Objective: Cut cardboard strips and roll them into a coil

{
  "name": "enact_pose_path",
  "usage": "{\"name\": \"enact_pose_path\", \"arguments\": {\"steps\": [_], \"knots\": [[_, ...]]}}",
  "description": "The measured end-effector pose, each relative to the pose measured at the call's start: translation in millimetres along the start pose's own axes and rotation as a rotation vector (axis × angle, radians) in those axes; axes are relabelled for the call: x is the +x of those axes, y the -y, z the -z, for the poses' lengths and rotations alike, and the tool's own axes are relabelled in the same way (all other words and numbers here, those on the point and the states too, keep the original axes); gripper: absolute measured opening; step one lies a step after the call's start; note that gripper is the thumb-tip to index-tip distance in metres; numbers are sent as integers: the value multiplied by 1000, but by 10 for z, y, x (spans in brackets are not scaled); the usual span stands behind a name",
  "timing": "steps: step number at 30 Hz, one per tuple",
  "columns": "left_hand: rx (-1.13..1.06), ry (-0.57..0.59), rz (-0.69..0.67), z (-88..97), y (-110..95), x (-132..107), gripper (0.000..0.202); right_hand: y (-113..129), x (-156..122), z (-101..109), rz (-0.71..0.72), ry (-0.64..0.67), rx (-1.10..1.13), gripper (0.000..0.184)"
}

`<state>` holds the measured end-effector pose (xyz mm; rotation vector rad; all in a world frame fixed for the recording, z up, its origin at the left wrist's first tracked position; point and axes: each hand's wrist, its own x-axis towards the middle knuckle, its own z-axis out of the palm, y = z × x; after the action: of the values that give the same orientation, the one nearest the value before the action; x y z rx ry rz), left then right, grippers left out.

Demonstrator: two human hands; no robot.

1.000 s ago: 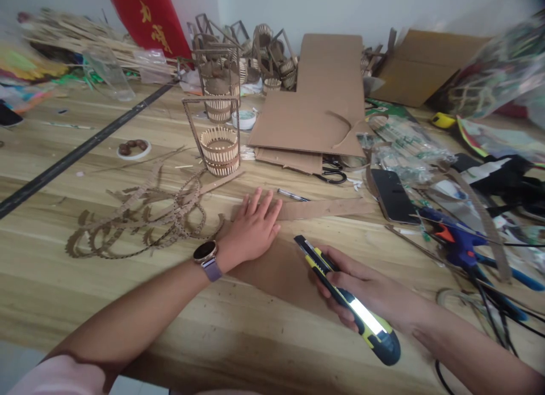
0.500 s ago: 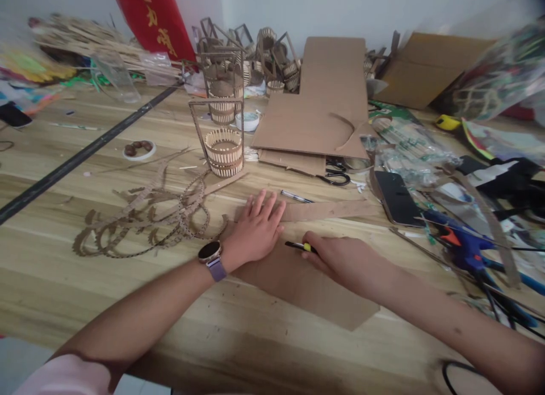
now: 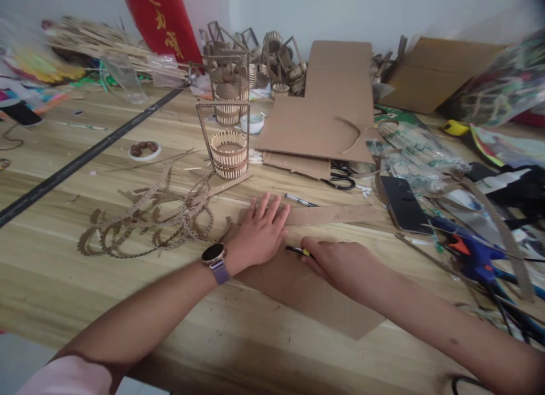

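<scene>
a: here's the slim yellow-and-black box cutter [image 3: 305,252], and the flat, plain brown cardboard sheet [image 3: 315,290]!
b: round, black-faced wristwatch [image 3: 213,253], purple strap [image 3: 221,273]!
a: slatted wooden bucket [image 3: 230,158], cream stripes ringed by brown bands!
b: and the long red banner [image 3: 179,25], gold characters [image 3: 160,19] running down it!
a: pistol-shaped blue plastic glue gun [image 3: 481,260], splash of orange-red!
b: pale tan wooden tabletop [image 3: 276,344], streaked with darker grain!

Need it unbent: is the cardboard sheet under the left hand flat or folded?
Flat: the cardboard sheet lies along the table with no visible fold.
</scene>
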<state>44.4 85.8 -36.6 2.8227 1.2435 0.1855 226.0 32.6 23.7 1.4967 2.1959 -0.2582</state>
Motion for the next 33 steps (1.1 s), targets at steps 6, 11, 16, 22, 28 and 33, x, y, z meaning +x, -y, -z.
{"name": "enact_pose_path", "arguments": {"steps": [6, 11, 16, 22, 28, 33], "knots": [[10, -19, -1, -20, -5, 3, 55, 50, -12, 118, 0, 8, -19, 21], [13, -25, 2, -32, 0, 2, 56, 60, -14, 145, 14, 20, -52, 22], [24, -39, -8, -39, 1, -1, 55, 58, -5, 109, 2, 18, -49, 22], [19, -36, -3, -45, -3, -2, 56, 47, 2, 95, 2, 23, -52, 23], [25, -38, -3, -48, 3, -2, 55, 65, 6, 121, -11, 34, -53, 22], [30, -23, 0, -39, -5, 2, 55, 98, 8, 155, -19, 36, -68, 22]]}}
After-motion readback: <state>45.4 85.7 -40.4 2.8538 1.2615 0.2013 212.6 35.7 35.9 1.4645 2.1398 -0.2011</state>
